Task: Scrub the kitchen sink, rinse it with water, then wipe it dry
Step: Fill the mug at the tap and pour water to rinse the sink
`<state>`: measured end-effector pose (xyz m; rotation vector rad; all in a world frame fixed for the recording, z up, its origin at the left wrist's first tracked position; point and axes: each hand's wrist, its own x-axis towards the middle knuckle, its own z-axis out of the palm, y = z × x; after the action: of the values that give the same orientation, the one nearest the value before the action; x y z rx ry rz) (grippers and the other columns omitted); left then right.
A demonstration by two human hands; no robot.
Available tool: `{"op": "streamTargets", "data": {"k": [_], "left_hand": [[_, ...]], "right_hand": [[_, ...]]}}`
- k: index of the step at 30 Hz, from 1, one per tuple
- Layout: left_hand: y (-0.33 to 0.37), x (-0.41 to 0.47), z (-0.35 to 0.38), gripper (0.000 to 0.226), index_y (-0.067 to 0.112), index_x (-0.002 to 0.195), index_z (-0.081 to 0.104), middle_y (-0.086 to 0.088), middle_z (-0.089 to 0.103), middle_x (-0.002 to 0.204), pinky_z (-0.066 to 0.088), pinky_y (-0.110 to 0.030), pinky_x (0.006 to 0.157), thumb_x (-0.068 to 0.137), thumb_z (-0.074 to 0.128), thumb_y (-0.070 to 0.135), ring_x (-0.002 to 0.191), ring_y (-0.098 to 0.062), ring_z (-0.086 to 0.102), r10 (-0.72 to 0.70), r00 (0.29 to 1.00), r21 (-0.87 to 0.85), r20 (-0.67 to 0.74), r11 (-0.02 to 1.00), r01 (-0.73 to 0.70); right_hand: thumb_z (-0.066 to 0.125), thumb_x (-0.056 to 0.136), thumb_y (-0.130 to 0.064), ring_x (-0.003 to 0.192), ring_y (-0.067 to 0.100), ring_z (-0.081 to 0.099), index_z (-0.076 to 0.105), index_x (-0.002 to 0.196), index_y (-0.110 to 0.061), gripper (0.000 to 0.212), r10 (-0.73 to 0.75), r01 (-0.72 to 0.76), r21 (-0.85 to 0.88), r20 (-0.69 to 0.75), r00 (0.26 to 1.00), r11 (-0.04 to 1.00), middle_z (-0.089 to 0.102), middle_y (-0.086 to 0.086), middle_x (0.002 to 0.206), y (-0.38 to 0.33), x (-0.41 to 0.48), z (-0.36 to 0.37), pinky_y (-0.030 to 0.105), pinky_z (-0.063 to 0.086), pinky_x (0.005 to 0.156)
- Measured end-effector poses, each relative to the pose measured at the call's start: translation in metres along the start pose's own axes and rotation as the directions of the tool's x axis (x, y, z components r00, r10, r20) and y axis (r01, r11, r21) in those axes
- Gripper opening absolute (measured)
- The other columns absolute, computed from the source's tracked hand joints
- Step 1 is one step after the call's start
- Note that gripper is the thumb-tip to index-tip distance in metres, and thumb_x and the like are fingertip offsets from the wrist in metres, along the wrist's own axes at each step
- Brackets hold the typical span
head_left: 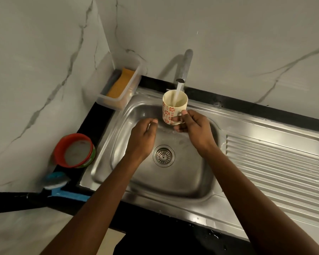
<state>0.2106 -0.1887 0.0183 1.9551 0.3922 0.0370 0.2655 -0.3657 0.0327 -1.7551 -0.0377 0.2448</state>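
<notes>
Person's standing at the sink [173, 183] with the tap [185, 65] running. The right hand [193, 129] pinches a flowery mug [173, 107] by its handle, thumb on top and fingers curled through it, holding it upright right under the spout so the water stream [179, 89] drops straight in. The mug hangs over the back of the basin, above and behind the drain [164, 155], not touching the steel.

The left hand [142, 137] hovers just beside the mug on its left, over the basin. Fingers loosely curled, nothing in it, and there's a small gap between the fingertips and the mug.

The basin sits directly below both hands, with the ribbed drainboard [274, 162] off to the right.

On the black counter [92, 126] to the left: a clear plastic container [101, 97] in the back corner with a yellow sponge [121, 83] inside, a round red tub [74, 150] closer in, and a blue scrub brush [55, 180] near the front edge. All well apart from either hand.
</notes>
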Motion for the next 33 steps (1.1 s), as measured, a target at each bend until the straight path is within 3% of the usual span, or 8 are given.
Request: {"op": "streamTargets", "data": {"k": [5, 8, 12, 22, 26, 33], "left_hand": [[0.0014, -0.0002, -0.0026, 0.029, 0.021, 0.125, 0.070, 0.014, 0.064, 0.111, 0.037, -0.004, 0.078, 0.109, 0.050, 0.035, 0.092, 0.015, 0.056, 0.012, 1.000, 0.000, -0.007, 1.000, -0.013], [0.0012, 0.0000, -0.0037, 0.029, 0.021, 0.124, 0.070, 0.013, 0.065, 0.110, 0.037, -0.003, 0.077, 0.109, 0.049, 0.035, 0.089, 0.015, 0.056, 0.025, 1.000, 0.000, -0.006, 1.000, -0.025], [0.0014, 0.0017, -0.0054, 0.029, 0.020, 0.125, 0.070, 0.010, 0.068, 0.115, 0.039, -0.006, 0.081, 0.109, 0.050, 0.034, 0.097, 0.012, 0.057, 0.053, 0.998, -0.003, -0.015, 0.999, -0.053], [0.0081, 0.0068, -0.0052, 0.029, 0.018, 0.128, 0.069, 0.012, 0.065, 0.115, 0.035, 0.006, 0.076, 0.109, 0.051, 0.033, 0.097, 0.014, 0.056, 0.074, 0.997, 0.001, -0.028, 0.997, -0.074], [0.0094, 0.0075, -0.0051, 0.030, 0.018, 0.129, 0.068, 0.011, 0.065, 0.115, 0.036, 0.005, 0.075, 0.109, 0.051, 0.034, 0.097, 0.011, 0.057, 0.080, 0.996, 0.013, -0.026, 0.997, -0.080], [0.0043, 0.0064, -0.0085, 0.031, 0.019, 0.128, 0.069, 0.012, 0.065, 0.116, 0.036, 0.002, 0.079, 0.109, 0.051, 0.035, 0.102, 0.002, 0.058, 0.073, 0.997, 0.021, -0.027, 0.997, -0.072]], "right_hand": [[0.046, 0.112, -0.026, 0.090, 0.035, 0.073, 0.072, 0.111, -0.014, 0.029, -0.008, 0.008, 0.028, -0.007, 1.000, 1.000, 0.077, 0.014, 0.101, -0.0017, -0.0023, 0.0053, 0.043, 0.063, 0.084], [0.045, 0.112, -0.025, 0.087, 0.030, 0.072, 0.072, 0.110, -0.015, 0.029, -0.004, 0.005, 0.043, -0.012, 1.000, 0.999, 0.076, 0.017, 0.100, -0.0010, -0.0031, 0.0063, 0.045, 0.062, 0.084], [0.044, 0.112, -0.024, 0.093, 0.040, 0.071, 0.071, 0.105, -0.016, 0.029, -0.001, 0.002, 0.056, -0.015, 1.000, 0.998, 0.077, 0.015, 0.098, -0.0019, -0.0038, 0.0054, 0.046, 0.063, 0.086], [0.044, 0.112, -0.024, 0.093, 0.037, 0.072, 0.071, 0.104, -0.017, 0.029, -0.003, 0.003, 0.056, -0.008, 1.000, 0.998, 0.078, 0.012, 0.098, -0.0054, -0.0034, 0.0036, 0.046, 0.062, 0.088], [0.044, 0.112, -0.024, 0.089, 0.030, 0.073, 0.071, 0.100, -0.018, 0.030, 0.000, 0.000, 0.065, 0.004, 1.000, 0.998, 0.078, 0.012, 0.099, -0.0066, -0.0022, 0.0023, 0.045, 0.062, 0.087], [0.044, 0.113, -0.024, 0.091, 0.035, 0.074, 0.071, 0.106, -0.012, 0.030, -0.002, 0.002, 0.046, 0.006, 1.000, 0.999, 0.078, 0.012, 0.100, -0.0065, 0.0016, -0.0032, 0.040, 0.064, 0.084]]}}
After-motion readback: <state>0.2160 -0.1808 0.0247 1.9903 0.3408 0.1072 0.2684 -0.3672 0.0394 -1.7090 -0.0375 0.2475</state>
